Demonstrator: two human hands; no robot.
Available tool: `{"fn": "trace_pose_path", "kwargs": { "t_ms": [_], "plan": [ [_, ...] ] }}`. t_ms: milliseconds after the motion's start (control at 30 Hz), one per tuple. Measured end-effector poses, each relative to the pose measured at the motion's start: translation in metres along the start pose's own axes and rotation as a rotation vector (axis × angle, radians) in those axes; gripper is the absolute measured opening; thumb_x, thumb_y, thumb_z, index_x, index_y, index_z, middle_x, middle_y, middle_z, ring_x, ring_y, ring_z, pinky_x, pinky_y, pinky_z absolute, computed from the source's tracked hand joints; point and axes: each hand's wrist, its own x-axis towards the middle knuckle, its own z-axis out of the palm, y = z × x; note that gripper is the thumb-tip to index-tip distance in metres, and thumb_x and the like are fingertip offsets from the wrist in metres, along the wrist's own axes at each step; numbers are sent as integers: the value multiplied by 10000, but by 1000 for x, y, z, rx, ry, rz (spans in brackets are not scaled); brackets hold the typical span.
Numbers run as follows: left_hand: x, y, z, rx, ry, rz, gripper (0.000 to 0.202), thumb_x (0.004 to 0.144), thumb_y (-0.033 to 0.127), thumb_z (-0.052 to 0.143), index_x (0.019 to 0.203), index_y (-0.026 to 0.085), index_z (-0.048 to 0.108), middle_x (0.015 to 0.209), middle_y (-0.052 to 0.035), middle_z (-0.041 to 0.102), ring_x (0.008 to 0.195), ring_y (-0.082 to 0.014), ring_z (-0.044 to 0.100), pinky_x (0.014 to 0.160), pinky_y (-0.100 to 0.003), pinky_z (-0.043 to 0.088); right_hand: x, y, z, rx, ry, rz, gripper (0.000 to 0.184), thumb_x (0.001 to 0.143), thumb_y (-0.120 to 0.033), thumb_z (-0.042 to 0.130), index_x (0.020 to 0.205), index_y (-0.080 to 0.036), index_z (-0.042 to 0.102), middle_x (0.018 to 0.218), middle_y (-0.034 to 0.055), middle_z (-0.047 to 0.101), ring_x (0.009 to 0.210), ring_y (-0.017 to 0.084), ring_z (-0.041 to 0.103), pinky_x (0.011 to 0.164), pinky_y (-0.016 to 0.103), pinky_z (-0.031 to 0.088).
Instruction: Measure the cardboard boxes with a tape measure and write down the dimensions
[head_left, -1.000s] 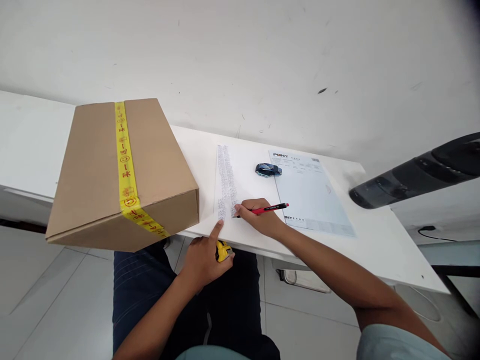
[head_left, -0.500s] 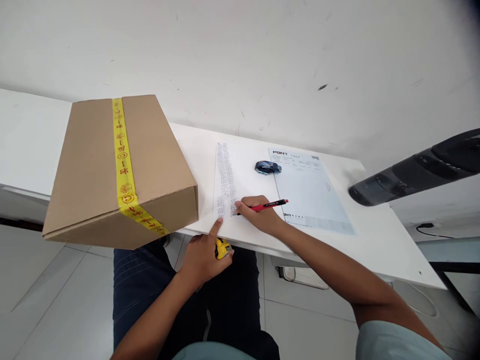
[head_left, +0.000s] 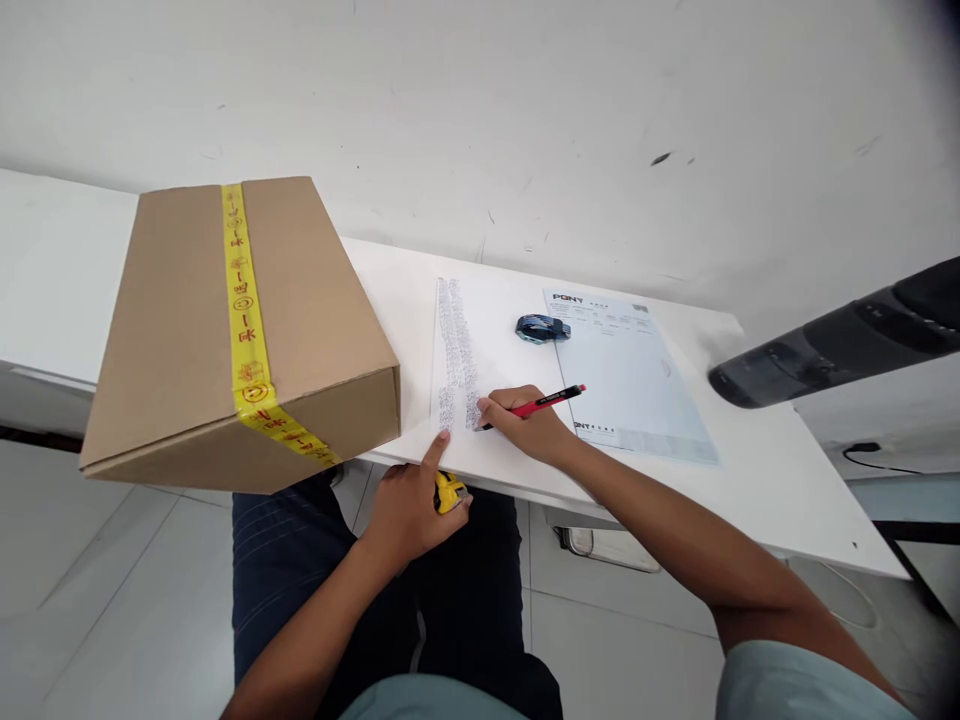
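Note:
My right hand (head_left: 523, 420) grips a red and black pen (head_left: 551, 399), its tip down on a white sheet of paper (head_left: 495, 345) covered in columns of small dark handwriting. Fingers of my left hand (head_left: 415, 507) wrap round a yellow tape measure (head_left: 450, 492) at the table's front edge. The index finger of that hand stretches out and touches the paper's lower edge. A dark wristwatch (head_left: 541, 328) lies between the paper and a pale blue printed sheet (head_left: 622, 370) on the right.
A large cardboard box (head_left: 202, 290) with yellow tape stands on the left of the white table (head_left: 757, 480), jutting past its front edge. A dark cylindrical object (head_left: 832, 335) leans in at the right. A white wall (head_left: 480, 120) rises behind.
The view has shifted slightly, so the table items appear a little further right. The pen stays at the written column, and both hands keep their hold.

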Motion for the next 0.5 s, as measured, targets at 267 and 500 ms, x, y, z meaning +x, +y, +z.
{"fn": "trace_pose_path", "kwargs": {
  "t_ms": [267,500],
  "plan": [
    [0,-2,2,-13,15,12,909,824,547,663,1590,201,314,1173,-134,729,1029,-356,702,916,-479,557,0,1,1,-18,94,12,422,894,-422,543,527,-214,523,537,7,542,571,154,494,560,309,387],
    [-1,-1,0,-21,-5,-4,896,850,537,636,1603,212,277,1229,-122,715,1085,-345,686,967,-467,535,1,4,0,10,27,-8,425,908,-441,539,551,-210,548,549,-5,532,564,141,458,570,308,380]
  ]
}}
